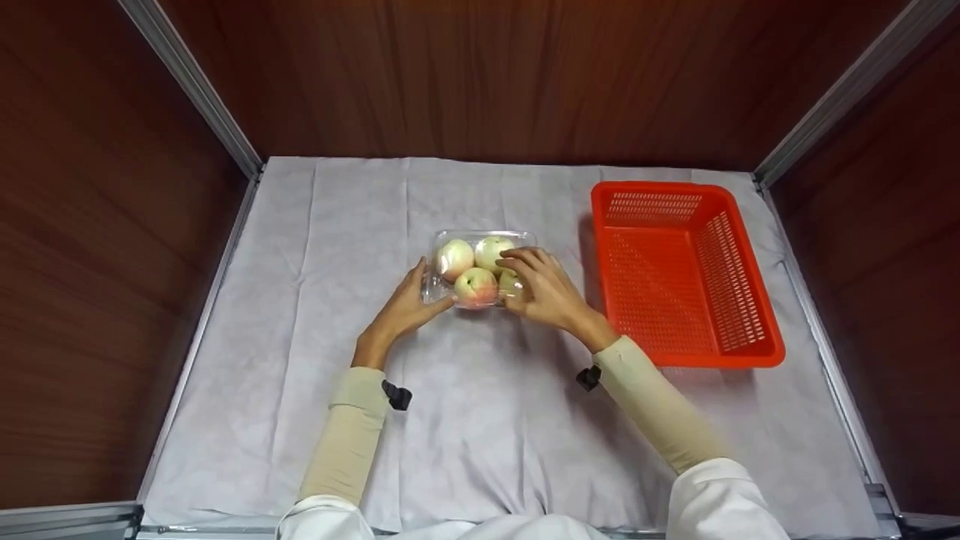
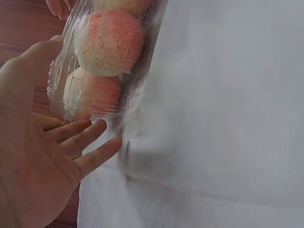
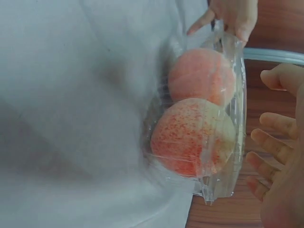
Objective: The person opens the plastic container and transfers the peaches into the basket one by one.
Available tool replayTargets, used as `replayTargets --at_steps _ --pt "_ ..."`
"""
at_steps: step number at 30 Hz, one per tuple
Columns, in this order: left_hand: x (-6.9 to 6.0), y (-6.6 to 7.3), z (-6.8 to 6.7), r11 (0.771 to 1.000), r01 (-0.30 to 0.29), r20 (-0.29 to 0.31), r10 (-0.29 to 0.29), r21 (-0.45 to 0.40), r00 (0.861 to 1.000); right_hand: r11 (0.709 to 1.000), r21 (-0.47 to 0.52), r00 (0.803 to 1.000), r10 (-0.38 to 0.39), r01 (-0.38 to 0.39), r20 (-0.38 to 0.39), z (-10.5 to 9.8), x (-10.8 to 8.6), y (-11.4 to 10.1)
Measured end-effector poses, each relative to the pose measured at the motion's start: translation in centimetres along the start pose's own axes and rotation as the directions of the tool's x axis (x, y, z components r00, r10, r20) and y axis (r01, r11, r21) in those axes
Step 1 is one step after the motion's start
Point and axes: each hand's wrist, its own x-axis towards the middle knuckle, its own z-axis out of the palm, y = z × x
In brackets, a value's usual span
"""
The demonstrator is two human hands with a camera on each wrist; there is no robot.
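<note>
A clear plastic clamshell box sits mid-table with several pale, red-blushed peaches inside; its lid appears to lie over them. My left hand is at the box's left end, thumb at the front corner and fingers along the side. Those fingers look nearly straight in the left wrist view, where the thumb touches the plastic. Over the box's right part is my right hand, covering some of one peach. Seen from the right wrist, its spread, slightly bent fingers stand apart from the box.
A red perforated plastic basket stands to the right of the box. White cloth covers the table. Dark wood panels with metal edge rails close in the back and both sides.
</note>
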Motion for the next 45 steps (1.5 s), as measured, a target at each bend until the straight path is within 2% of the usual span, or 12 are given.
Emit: replayTargets --at_steps 8,21,30,38,45 --pt "0.0 -0.3 0.9 0.998 0.008 -0.008 -0.009 -0.068 1.0 1.0 0.005 1.0 0.009 -0.009 0.018 0.6 -0.1 0.1" --pt "0.5 -1.3 2.5 0.982 -0.051 -0.057 0.041 -0.183 0.998 0.999 -0.034 0.999 -0.033 0.034 0.008 1.1 -0.1 0.0" --pt "0.5 -1.4 2.9 0.967 -0.089 -0.092 0.068 -0.24 0.993 0.998 -0.062 1.0 -0.031 0.031 0.005 1.0 0.1 0.1" --pt "0.4 -1.6 3.1 0.956 -0.074 -0.098 0.048 -0.283 0.994 0.995 -0.095 1.0 -0.023 0.023 0.005 1.2 0.2 0.0" --pt "0.1 -1.7 3.5 0.948 -0.035 -0.076 0.011 -0.317 0.997 0.993 -0.116 1.0 -0.009 0.009 0.0 1.5 0.2 0.0"
